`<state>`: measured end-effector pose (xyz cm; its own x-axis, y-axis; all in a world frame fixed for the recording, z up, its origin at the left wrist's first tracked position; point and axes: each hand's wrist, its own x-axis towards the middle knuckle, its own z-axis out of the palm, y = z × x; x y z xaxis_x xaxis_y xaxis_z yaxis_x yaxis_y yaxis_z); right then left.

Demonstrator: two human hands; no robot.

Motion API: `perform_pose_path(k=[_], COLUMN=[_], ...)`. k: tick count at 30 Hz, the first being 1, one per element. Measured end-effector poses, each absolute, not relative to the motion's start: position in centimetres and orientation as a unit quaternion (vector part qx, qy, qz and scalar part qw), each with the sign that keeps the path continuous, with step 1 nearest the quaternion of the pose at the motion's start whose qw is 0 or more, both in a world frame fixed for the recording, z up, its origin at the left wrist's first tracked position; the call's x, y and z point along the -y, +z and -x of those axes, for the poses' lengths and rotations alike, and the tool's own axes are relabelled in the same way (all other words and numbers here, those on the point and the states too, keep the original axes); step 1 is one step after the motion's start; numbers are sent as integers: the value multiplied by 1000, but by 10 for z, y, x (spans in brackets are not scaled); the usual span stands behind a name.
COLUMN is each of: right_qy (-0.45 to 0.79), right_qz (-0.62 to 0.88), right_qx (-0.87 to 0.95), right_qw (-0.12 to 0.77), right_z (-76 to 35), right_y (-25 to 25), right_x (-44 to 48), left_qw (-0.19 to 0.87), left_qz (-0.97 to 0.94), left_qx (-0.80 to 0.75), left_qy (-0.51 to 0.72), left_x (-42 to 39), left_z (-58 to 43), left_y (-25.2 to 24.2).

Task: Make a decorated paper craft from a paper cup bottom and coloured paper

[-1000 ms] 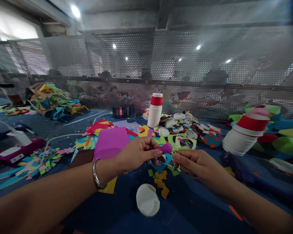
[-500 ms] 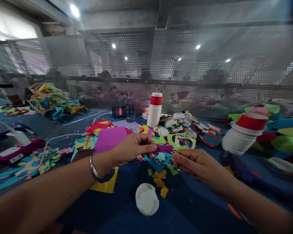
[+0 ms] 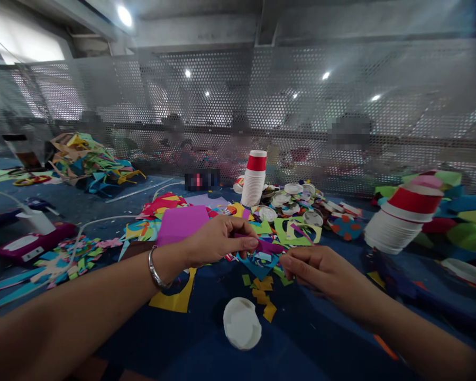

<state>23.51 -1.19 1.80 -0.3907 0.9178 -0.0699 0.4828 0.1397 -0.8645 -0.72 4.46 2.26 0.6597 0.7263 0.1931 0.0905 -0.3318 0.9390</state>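
My left hand pinches a small magenta paper strip between thumb and fingertips, above a blue table. A silver bangle circles that wrist. My right hand is just right of the strip, fingers curled together near its end; whether it touches the strip I cannot tell. Below the hands lie small yellow and green paper scraps and an upturned white paper cup bottom.
A stack of red-and-white paper cups stands behind, another stack leans at right. Coloured paper cut-outs and white cup discs cover the middle. A glue gun on a pink stand with a cable sits left. A perforated screen closes the back.
The left hand has lowered the magenta strip slightly toward the right hand. The camera view has shifted a little; the right hand has barely moved.
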Motion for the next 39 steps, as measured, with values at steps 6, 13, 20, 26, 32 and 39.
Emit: perform_pose_path(k=[6,13,20,26,32,39], right_qy=[403,303,300,311,279,279], right_qz=[494,493,492,481,491,493], right_qx=[732,792,797,800,804,807], right_qw=[238,193,182,182,186,167], right_z=[-236,-237,-234,-230,-230,-232], right_y=[17,17,14,14,19,14], right_x=[11,9,10,14,14,13], left_qw=[497,478,449,390,384,362], left_qz=[-764,-788,-808,-835,-841,-849], left_qx=[-269,-251,-261,-281,-262,-251], left_qy=[312,296,280,268,278,292], left_x=[-47,-49,-47,-45,-43,-40], left_z=[7,9,9,9,10,5], left_y=[20,21,21,21,26,26])
